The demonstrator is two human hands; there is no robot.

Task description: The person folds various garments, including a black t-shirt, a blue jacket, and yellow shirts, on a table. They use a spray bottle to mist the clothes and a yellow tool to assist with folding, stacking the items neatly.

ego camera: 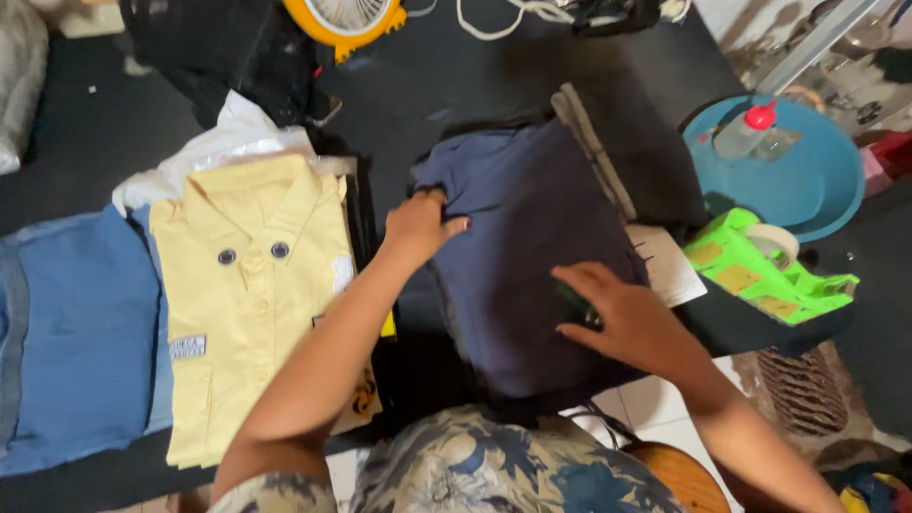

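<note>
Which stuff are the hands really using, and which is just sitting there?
In use:
- left hand gripping the navy garment
- right hand pressing on it, a small dark-green thing under its fingers

Lying about:
- yellow shirt
- blue garment
- green tape dispenser
- squeeze bottle on a blue lid

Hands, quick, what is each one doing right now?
Left hand: closed, pinching the navy garment.
Right hand: open, flat on the navy garment.
</note>
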